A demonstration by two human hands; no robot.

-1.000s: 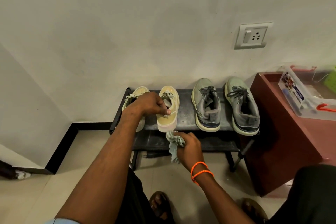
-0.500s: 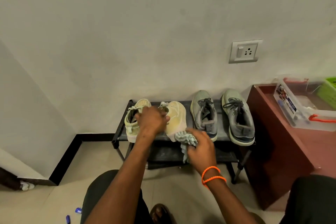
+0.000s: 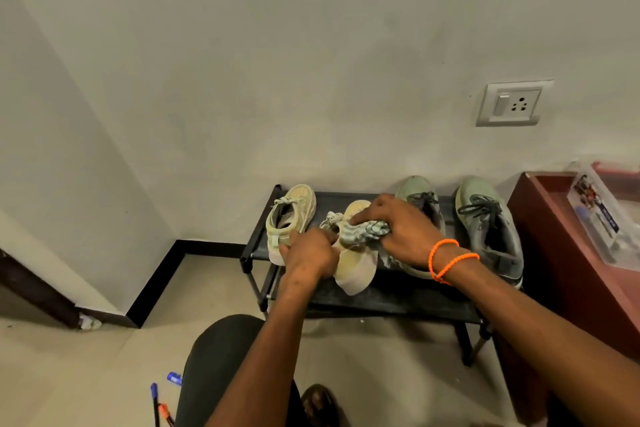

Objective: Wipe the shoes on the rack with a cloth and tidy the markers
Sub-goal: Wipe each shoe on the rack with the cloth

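Observation:
A black shoe rack (image 3: 398, 300) stands against the wall. My left hand (image 3: 308, 255) grips a pale yellow shoe (image 3: 356, 269) tipped on its side over the rack's top shelf. My right hand (image 3: 403, 229), with orange bands at the wrist, holds a crumpled pale green cloth (image 3: 363, 231) pressed against that shoe's upper. The other yellow shoe (image 3: 294, 210) stands at the rack's left. Two grey-green sneakers (image 3: 491, 218) stand at the right, one partly hidden by my right hand. Markers (image 3: 162, 402) lie on the floor at the lower left.
A dark red cabinet (image 3: 550, 218) stands right of the rack with a clear plastic box (image 3: 606, 218) on top. A wall socket (image 3: 512, 104) sits above. My knee (image 3: 221, 350) and a foot are below the rack. A room corner with black skirting lies to the left.
My right hand has moved up from below the shoe and now presses the cloth on its upper. My left hand has turned the yellow shoe onto its side. The view has tilted downward.

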